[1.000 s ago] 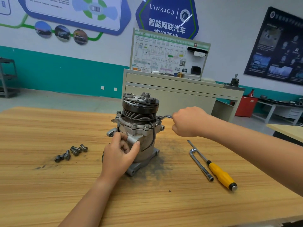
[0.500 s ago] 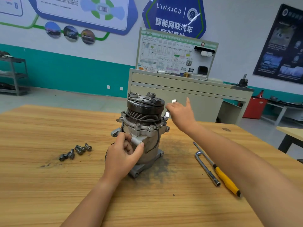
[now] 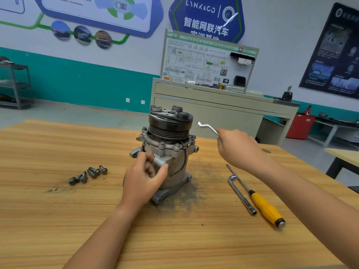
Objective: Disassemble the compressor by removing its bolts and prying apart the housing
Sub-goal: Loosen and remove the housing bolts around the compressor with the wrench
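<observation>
Right hand [image 3: 236, 147] had drawn back to the right since half a second earlier, away from the flange bolts. It carried a bent wrench [image 3: 207, 128] clear of the compressor [image 3: 169, 144]. Its fingers [image 3: 223, 136] were clenched round the wrench shank, and the cranked end pointed up and left, near the pulley but not touching it.

Left hand [image 3: 143, 179] was unchanged on the near side of the housing, its fingers grasping a short port stub below the flange.

Compressor stood upright, pulley end up, at mid tabletop [image 3: 58, 210], on a patch of dark grime [image 3: 194, 193]. Several bolts were seated in the flange.

Loose bolts [image 3: 88, 174] lay in a cluster on the tabletop, left of the compressor and well apart from it. An L-shaped socket wrench [image 3: 241, 195] and a yellow-handled screwdriver [image 3: 266, 207] lay side by side to the right.
</observation>
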### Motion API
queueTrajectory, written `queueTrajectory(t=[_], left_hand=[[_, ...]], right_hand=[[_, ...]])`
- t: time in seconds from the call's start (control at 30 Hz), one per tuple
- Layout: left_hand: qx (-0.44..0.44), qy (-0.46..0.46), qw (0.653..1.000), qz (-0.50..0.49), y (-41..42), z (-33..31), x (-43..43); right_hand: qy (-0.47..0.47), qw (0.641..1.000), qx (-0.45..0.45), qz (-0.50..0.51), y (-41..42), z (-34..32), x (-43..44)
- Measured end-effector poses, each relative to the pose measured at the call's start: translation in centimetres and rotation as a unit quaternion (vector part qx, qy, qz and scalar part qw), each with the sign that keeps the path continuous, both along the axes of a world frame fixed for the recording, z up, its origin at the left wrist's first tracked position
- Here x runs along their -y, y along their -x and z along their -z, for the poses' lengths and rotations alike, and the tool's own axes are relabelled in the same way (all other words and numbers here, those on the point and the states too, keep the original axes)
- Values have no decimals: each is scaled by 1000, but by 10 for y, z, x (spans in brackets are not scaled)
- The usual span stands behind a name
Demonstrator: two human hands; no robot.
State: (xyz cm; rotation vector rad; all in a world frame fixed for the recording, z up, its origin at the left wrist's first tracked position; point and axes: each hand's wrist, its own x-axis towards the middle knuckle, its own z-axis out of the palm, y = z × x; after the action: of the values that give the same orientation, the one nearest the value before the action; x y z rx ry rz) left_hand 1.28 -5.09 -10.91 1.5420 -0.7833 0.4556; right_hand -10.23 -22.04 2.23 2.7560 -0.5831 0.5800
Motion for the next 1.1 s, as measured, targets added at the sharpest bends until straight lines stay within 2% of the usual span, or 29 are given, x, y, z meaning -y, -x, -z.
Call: queueTrajectory(t=[0.2,0.33,0.43,0.6,0.73,0.83,1.1], left_hand=[[1,-2,1000,-1,1,-1,-1],[-2,-6,1000,-4,1,-1,0],[-5,-6,1000,-1,2,-1,0],[-15,-7,1000,-1,2,-2,0],[-12,-9,1000,-3,2,-2,0],[-10,-8,1000,0,1,-1,-1],[-1,4,1000,3,2,-3,-2]], right_hand=[[105,984,-140,31,0,-10,-29],[214,949,-226,43,-7,-23,-50],[248,932,-261,37,-11,-28,-54],[212,938,-274,27,-6,-34,-23],[191,941,-271,65,-24,-33,-5],[175,955,-229,78,-49,-30,4],[171,978,-117,9,-97,-5,30]])
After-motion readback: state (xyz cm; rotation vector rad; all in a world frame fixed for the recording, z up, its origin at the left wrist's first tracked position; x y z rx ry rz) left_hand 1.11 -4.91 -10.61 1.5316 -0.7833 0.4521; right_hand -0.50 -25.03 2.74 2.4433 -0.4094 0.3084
